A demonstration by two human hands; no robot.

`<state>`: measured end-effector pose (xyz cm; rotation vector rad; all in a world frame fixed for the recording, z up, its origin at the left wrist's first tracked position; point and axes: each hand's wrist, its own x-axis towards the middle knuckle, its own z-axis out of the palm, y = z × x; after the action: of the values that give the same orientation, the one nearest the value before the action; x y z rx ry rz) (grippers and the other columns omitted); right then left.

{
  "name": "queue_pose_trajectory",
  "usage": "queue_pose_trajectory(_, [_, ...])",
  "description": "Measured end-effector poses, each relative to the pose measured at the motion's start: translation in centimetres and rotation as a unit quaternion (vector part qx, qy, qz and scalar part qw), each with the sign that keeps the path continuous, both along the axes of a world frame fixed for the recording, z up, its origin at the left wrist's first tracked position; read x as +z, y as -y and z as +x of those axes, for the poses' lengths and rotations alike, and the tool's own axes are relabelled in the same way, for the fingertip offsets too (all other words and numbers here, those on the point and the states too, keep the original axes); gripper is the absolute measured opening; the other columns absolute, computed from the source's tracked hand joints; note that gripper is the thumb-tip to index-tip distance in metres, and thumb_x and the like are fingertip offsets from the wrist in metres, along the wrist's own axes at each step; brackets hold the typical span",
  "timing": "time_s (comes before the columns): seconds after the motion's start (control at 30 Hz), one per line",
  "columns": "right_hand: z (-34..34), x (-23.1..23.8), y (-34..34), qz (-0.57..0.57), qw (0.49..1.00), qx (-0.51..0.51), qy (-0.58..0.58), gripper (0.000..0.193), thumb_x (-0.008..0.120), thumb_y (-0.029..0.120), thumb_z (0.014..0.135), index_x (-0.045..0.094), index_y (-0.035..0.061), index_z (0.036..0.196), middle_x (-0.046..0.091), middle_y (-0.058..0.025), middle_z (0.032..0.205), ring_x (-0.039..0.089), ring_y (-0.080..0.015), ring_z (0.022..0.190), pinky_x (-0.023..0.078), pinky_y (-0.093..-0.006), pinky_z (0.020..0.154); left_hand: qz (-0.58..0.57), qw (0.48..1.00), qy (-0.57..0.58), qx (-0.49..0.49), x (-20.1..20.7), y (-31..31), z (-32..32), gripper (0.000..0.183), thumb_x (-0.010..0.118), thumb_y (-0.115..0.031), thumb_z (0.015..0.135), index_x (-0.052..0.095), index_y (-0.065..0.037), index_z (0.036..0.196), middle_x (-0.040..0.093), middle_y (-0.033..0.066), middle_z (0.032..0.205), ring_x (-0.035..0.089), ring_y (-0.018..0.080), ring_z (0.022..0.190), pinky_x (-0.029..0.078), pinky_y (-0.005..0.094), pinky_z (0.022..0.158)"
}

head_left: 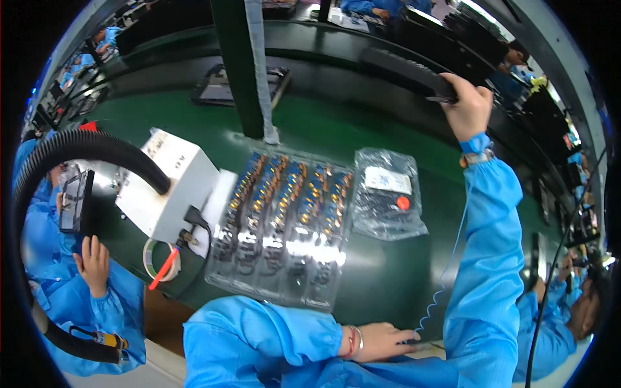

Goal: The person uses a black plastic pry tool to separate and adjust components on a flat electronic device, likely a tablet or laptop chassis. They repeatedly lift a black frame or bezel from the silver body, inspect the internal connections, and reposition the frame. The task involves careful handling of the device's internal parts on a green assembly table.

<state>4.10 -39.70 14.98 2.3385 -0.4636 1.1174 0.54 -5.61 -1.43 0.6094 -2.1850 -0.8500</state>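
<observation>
My right hand [469,107] reaches to the far right, its fingers closed on the end of a long flat black panel [407,72] over the dark strip at the back. A wrist strap [477,156] circles that wrist, and a thin blue coiled cord [425,313] runs down from it. Near the front edge my left hand [381,341] lies with fingers stretched out to the right, their tips by the cord's lower end. Left of centre is a clear plastic tray [272,294] holding rows of small blue, orange and black parts [278,194]. A clear bag [388,220] lies beside it, with a white label and red dot.
A white box [169,184] with a black corrugated hose [97,145] stands at left. Near it are a tape roll [150,258] and a red-handled tool [165,268]. A green post [238,71] rises mid-table. Another person's hand [95,265] is at left.
</observation>
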Motion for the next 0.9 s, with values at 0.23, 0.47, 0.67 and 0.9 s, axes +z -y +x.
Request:
queue_pose_trajectory(0.23, [-12.4, 2.0, -12.9, 0.042, 0.943, 0.211, 0.252, 0.049, 0.073, -0.001, 0.063, 0.052, 0.0061, 0.107, 0.065, -0.007, 0.088, 0.062, -0.0208, 0.08, 0.038, -0.0313, 0.085, -0.145, 0.971, 0.036, -0.185, -1.0, -0.8, -1.1, 0.025, 0.05, -0.014, 0.079, 0.053, -0.003, 0.102, 0.048, 0.017, 0.116, 0.057, 0.0293, 0.084, 0.048, 0.0384, 0.07])
queue_pose_trajectory(0.47, [-16.6, -1.9, -25.7, -0.016, 0.987, 0.019, -0.157, 0.022, 0.062, 0.013, 0.068, 0.066, 0.0183, 0.09, 0.067, 0.0007, 0.09, 0.051, -0.0034, 0.055, 0.024, -0.0334, 0.096, -0.126, 0.979, 0.095, -0.126, 0.6, -5.2, -1.2, 0.018, 0.051, -0.014, 0.074, 0.054, -0.001, 0.086, 0.053, 0.0151, 0.11, 0.057, 0.024, 0.085, 0.048, 0.0325, 0.073])
queue_pose_trajectory(0.67, [-14.1, -8.7, -31.9, 0.008, 0.996, 0.01, -0.089, 0.016, 0.056, 0.014, 0.07, 0.065, 0.0207, 0.083, 0.064, 0.0034, 0.083, 0.038, -0.0039, 0.046, 0.028, -0.0325, 0.093, 0.009, 0.983, 0.18, 0.034, 2.3, -11.2, 1.2, 0.018, 0.052, -0.015, 0.076, 0.057, 0.0, 0.082, 0.052, 0.017, 0.113, 0.056, 0.0254, 0.096, 0.048, 0.0327, 0.08])
queue_pose_trajectory(0.9, [-13.1, -13.7, -32.1, -0.026, 0.995, 0.071, -0.072, 0.023, 0.05, 0.016, 0.073, 0.065, 0.0197, 0.091, 0.063, -0.0005, 0.094, 0.035, -0.0051, 0.047, 0.027, -0.033, 0.097, 0.276, 0.949, 0.151, 0.023, 8.0, -11.7, 7.9, 0.014, 0.053, -0.018, 0.082, 0.058, -0.004, 0.084, 0.054, 0.0119, 0.112, 0.057, 0.0253, 0.095, 0.049, 0.0337, 0.076])
